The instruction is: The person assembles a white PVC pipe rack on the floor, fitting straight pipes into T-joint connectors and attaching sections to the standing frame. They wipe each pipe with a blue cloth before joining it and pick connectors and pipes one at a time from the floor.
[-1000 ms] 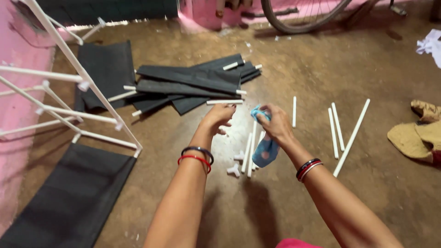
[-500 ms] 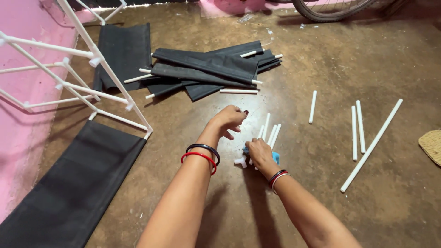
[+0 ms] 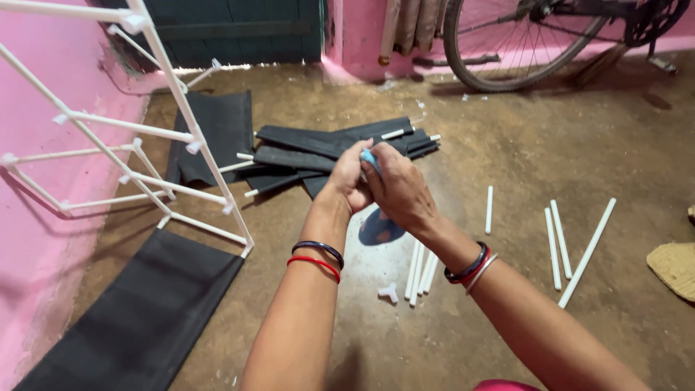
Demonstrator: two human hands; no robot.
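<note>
The brown dirt floor (image 3: 550, 145) fills most of the view, with a pink wall (image 3: 29, 239) running down the nine o'clock side. A bicycle wheel (image 3: 521, 43) stands at about one o'clock, against the far pink wall beside a dark green door (image 3: 239, 29). A half-built rack of white rods (image 3: 145, 137) leans from ten o'clock toward the centre, its foot resting just at the edge of a black fabric panel (image 3: 137, 318) that lies flat at seven o'clock. A heap of folded black fabric panels (image 3: 326, 152), some with white rods pushed through them, lies at twelve o'clock, just beyond the hands.

Loose white rods (image 3: 579, 246) lie scattered at three o'clock, well apart from a smaller bundle of white rods (image 3: 421, 271) near the centre, under the right forearm. A small white T-shaped connector (image 3: 389, 292) sits just beside that bundle at six o'clock of it. A tan sandal (image 3: 673, 268) shows at the four o'clock edge.

The left hand (image 3: 347, 185) and right hand (image 3: 398, 188) meet at the centre, raised above the floor, with bangles on both wrists. Between them is a small light-blue object (image 3: 370, 158), only a sliver of which shows at the top of the grip. The fingers of both hands are curled and pressed tight around it, the right hand covering most of it. A dark blue patch (image 3: 380, 230) shows just under the hands; I cannot tell what it is.
</note>
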